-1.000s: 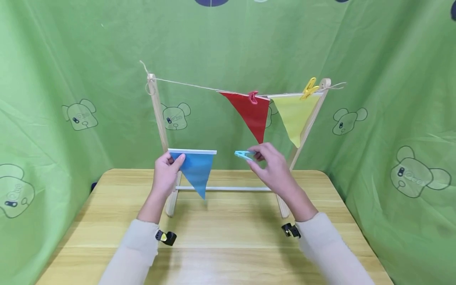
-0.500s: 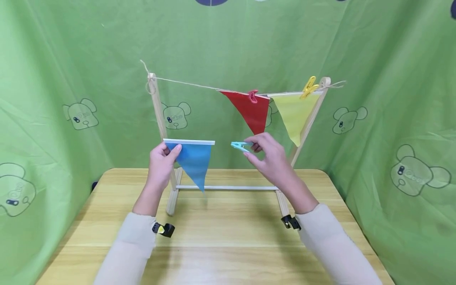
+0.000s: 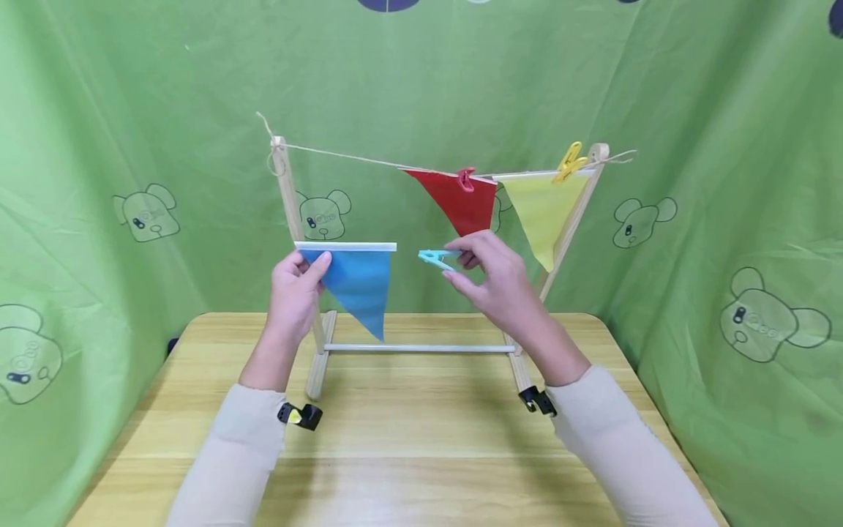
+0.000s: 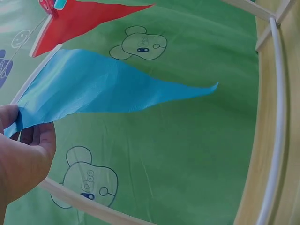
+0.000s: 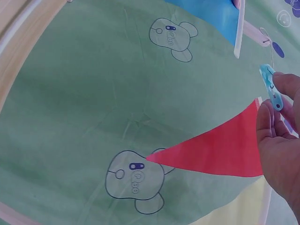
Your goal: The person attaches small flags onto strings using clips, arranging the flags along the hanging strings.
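My left hand (image 3: 294,293) pinches a blue triangular pennant (image 3: 358,282) near the left end of its white top edge, thumb in front. The pennant hangs point down, below the string (image 3: 349,156). My right hand (image 3: 497,274) pinches a light blue clothespin (image 3: 435,258) between thumb and fingers, its tip toward the pennant but apart from it. In the right wrist view the clothespin (image 5: 271,86) is seen near the red pennant (image 5: 220,145). A red clothespin (image 3: 465,179) holds the red pennant on the string; my right hand covers its lower tip in the head view.
A yellow pennant (image 3: 543,212) hangs at the right under a yellow clothespin (image 3: 569,162). The string runs between two wooden posts (image 3: 290,194), joined low by a white rod (image 3: 421,348). The stand is on a wooden table (image 3: 395,432); a green curtain (image 3: 408,73) surrounds it.
Both hands have risen toward the string, carrying the blue pennant and the light blue clothespin. The left hand has also shifted slightly left. The hanging pennants have stayed in place.
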A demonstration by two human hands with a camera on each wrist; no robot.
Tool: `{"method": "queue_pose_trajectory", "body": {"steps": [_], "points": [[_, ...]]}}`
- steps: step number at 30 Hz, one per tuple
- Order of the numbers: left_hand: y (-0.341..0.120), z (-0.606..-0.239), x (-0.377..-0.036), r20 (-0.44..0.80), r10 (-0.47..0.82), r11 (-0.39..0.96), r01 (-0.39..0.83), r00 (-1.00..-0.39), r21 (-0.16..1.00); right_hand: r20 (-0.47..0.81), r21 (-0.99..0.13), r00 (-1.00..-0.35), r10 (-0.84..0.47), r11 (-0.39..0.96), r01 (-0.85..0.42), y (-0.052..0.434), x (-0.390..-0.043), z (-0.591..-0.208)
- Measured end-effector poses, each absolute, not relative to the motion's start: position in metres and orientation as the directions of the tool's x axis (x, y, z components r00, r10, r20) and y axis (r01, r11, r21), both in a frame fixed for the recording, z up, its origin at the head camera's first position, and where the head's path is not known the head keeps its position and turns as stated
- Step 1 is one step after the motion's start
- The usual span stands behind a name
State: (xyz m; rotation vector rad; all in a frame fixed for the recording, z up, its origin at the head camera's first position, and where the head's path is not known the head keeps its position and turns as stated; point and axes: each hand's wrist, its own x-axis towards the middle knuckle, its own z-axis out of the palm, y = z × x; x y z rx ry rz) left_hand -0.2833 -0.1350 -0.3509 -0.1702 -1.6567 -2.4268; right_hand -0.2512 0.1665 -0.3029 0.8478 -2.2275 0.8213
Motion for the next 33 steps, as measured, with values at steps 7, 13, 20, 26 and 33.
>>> {"method": "queue_pose_trajectory", "body": {"steps": [7,13,20,26,33], "points": [[-0.133,-0.338,-0.284,0.233,-0.095,-0.381,0.252,-0.968,0.89,0.739,-0.279,-0.573,-0.354,0.614,-0.739,0.164,-0.253,-0.286],[-0.135,-0.328,-0.283,0.272,-0.1,-0.414,0.288,-0.957,0.863,0.746,-0.246,-0.553,-0.371,0.618,-0.747,0.162,-0.254,-0.277],[-0.134,-0.317,-0.285,0.303,-0.099,-0.407,0.317,-0.948,0.857,0.773,-0.198,-0.5,-0.39,0.601,-0.774,0.16,-0.255,-0.262],[-0.131,-0.31,-0.285,0.309,-0.094,-0.403,0.32,-0.946,0.857,0.796,-0.144,-0.442,-0.414,0.58,-0.802,0.158,-0.256,-0.252],[-0.124,-0.301,-0.288,0.318,-0.101,-0.422,0.33,-0.943,0.844,0.806,-0.094,-0.396,-0.44,0.565,-0.82,0.154,-0.254,-0.235]]}}
